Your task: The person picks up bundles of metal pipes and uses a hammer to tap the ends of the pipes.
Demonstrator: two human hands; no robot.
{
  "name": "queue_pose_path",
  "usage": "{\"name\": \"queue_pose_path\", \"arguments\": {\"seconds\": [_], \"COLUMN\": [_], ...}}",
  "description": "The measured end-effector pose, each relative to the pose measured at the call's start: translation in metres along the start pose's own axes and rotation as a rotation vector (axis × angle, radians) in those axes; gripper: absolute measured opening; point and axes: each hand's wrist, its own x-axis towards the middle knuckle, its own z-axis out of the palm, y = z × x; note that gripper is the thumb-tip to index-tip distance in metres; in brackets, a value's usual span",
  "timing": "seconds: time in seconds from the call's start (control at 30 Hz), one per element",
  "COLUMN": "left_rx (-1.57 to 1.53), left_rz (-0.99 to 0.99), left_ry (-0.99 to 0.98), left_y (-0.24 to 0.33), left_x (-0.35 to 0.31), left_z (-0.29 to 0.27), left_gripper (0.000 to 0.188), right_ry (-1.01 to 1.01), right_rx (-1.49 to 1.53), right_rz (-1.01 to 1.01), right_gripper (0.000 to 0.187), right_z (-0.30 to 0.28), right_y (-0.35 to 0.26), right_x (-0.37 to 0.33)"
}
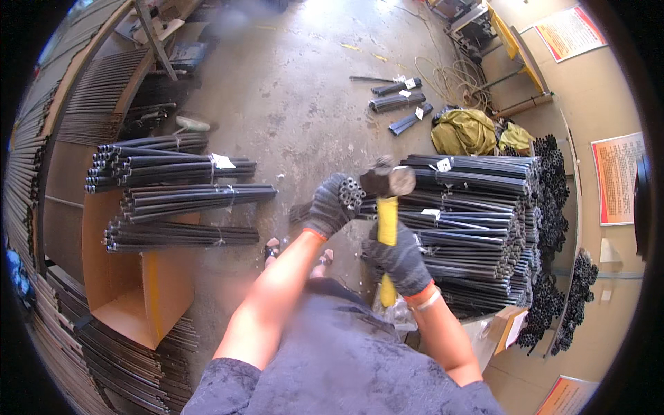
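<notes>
In the middle of the head view, my left hand, in a dark striped work glove with an orange cuff, is closed around a bundle of thin metal tubes. The open tube ends face up; most of their length is hidden below my hand. My right hand, gloved alike, grips a hammer by its yellow handle. Its metal head, partly blurred, is up just right of the tube ends. Whether it touches them I cannot tell.
A large stack of dark tubes lies on my right, with tagged bundles on my left above a cardboard box. Small bundles lie on the floor ahead, near olive cloth sacks. Racks of rods line the left.
</notes>
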Motion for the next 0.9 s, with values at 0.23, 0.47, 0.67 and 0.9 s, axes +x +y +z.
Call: {"name": "queue_pose_path", "arguments": {"seconds": [0.23,0.47,0.67,0.9], "left_rx": [-0.211,-1.224,-0.653,0.532], "left_rz": [0.003,-0.067,-0.186,0.288], "left_ry": [-0.345,-0.395,-0.330,-0.108], "left_y": [-0.009,0.039,0.021,0.015], "left_x": [0.009,0.013,-0.015,-0.001], "left_z": [-0.023,-0.088,-0.050,-0.062], "left_gripper": [0.027,0.064,0.064,0.027], "right_ry": [0.175,0.152,0.190,0.216], "right_rx": [0.584,0.805,0.046,-0.039], "right_rz": [-0.320,-0.197,-0.407,-0.660], "right_gripper": [0.020,0.028,0.026,0.033], "right_z": [-0.041,0.003,0.003,-0.036], "right_y": [0.052,0.083,0.059,0.007], "right_x": [0.023,0.050,0.060,0.036]}}
